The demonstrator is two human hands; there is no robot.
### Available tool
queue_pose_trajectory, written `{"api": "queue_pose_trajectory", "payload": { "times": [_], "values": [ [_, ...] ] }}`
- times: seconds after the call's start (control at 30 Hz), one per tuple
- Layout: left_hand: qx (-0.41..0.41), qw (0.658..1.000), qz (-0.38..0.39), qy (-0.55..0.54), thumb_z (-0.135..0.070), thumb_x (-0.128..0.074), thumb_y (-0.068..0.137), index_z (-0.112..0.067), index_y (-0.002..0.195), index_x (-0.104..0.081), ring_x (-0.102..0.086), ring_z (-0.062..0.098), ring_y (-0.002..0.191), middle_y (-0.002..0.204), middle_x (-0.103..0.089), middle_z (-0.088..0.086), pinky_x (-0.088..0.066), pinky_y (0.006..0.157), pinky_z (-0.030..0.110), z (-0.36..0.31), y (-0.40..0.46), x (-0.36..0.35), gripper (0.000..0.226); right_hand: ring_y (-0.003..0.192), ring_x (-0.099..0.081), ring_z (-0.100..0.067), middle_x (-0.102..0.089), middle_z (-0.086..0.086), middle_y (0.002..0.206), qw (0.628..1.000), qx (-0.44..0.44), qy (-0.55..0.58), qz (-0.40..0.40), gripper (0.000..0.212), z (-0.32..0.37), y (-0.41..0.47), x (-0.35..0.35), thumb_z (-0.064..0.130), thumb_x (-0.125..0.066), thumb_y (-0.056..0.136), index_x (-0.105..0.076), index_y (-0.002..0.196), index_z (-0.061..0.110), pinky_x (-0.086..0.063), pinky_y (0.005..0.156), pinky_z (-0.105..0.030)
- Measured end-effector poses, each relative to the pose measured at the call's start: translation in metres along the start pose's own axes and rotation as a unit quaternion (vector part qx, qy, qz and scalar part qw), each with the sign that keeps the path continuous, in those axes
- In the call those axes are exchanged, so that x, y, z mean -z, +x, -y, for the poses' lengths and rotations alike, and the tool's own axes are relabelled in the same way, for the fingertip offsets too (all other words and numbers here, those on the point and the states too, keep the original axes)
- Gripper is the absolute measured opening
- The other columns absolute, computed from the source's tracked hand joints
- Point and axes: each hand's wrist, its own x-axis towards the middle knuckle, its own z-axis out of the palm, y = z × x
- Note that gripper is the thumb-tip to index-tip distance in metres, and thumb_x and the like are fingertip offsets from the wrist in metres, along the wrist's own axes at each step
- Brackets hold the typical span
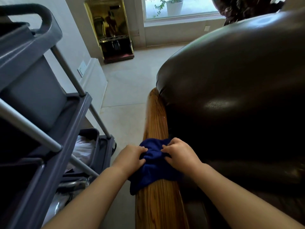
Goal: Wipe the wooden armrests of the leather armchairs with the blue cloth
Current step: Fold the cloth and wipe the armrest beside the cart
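Note:
A long wooden armrest [156, 119] runs away from me along the left side of a dark brown leather armchair [231, 96]. A bunched blue cloth [153, 164] lies across the armrest about halfway along, with one end hanging off its left side. My left hand [130, 157] grips the cloth's left side. From the right, my right hand [179, 154] pinches the cloth with its fingers. Both hands rest on top of the armrest.
A grey cleaning cart [41, 113] with metal posts and shelves stands close on the left, holding a white bag [82, 151] low down. Pale tiled floor [125, 100] runs between cart and chair. A gold-framed cabinet [113, 30] and a window [181, 9] are at the far wall.

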Motion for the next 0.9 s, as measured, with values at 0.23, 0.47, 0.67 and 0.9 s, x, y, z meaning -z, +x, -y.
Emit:
{"api": "queue_pose_trajectory", "payload": {
  "times": [0.23,0.47,0.67,0.9],
  "values": [
    [0.020,0.996,0.003,-0.082,-0.011,-0.064,0.078,-0.015,0.116,-0.063,-0.060,0.016,0.107,0.117,-0.067,0.007,-0.046,0.097,0.031,-0.019,-0.032,0.028,0.038,0.090,-0.063,-0.007,-0.068,0.004,0.102,0.986,-0.028,0.126,0.103,0.021,0.009,-0.009,0.055,0.023,-0.062,0.084,-0.068,0.105,0.022,-0.054,0.083,-0.030],
    [-0.014,0.995,-0.048,-0.086,-0.012,-0.063,0.076,-0.016,0.107,-0.068,-0.062,0.014,0.093,0.105,-0.071,0.005,-0.045,0.079,0.021,-0.072,-0.054,0.100,0.031,0.080,-0.063,-0.006,-0.071,0.004,0.094,0.985,-0.053,0.162,0.019,0.020,0.025,-0.037,0.134,0.021,-0.068,0.080,-0.072,0.099,0.021,-0.050,0.067,-0.017],
    [-0.053,0.990,-0.065,-0.113,-0.012,-0.063,0.077,-0.018,0.106,-0.067,-0.062,0.012,0.086,0.102,-0.069,0.003,-0.048,0.074,0.021,-0.162,-0.106,0.189,0.030,0.083,-0.065,-0.008,-0.075,0.002,0.094,0.987,-0.050,0.144,-0.044,0.020,0.056,-0.092,0.265,0.019,-0.069,0.077,-0.074,0.096,0.022,-0.051,0.079,-0.024],
    [-0.129,0.978,-0.018,-0.161,-0.015,-0.069,0.074,-0.028,0.094,-0.068,-0.063,0.005,0.080,0.087,-0.068,-0.009,-0.050,0.062,0.015,-0.284,-0.190,0.287,0.024,0.076,-0.064,0.001,-0.073,0.009,0.084,0.987,-0.069,0.116,-0.084,0.018,0.096,-0.217,0.419,0.020,-0.071,0.074,-0.075,0.090,0.026,-0.047,0.073,-0.016]
  ]
}}
